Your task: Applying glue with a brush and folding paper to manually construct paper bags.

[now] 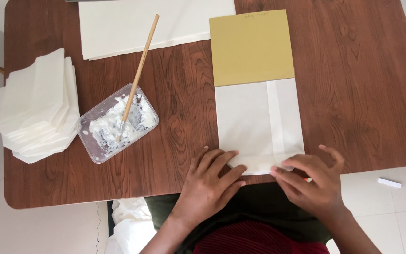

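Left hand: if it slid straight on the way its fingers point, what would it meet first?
The left hand points up and to the right, its fingertips already on the folded white paper sheet. Going on, it would cross that paper and probably reach the mustard-yellow rectangular card lying partly under it.

Only 1 view is given, from a camera on the person's head, looking almost straight down and close over the brown table (175,141). Beyond the fingers (217,160) the tabletop fills the frame; behind them the lap shows.
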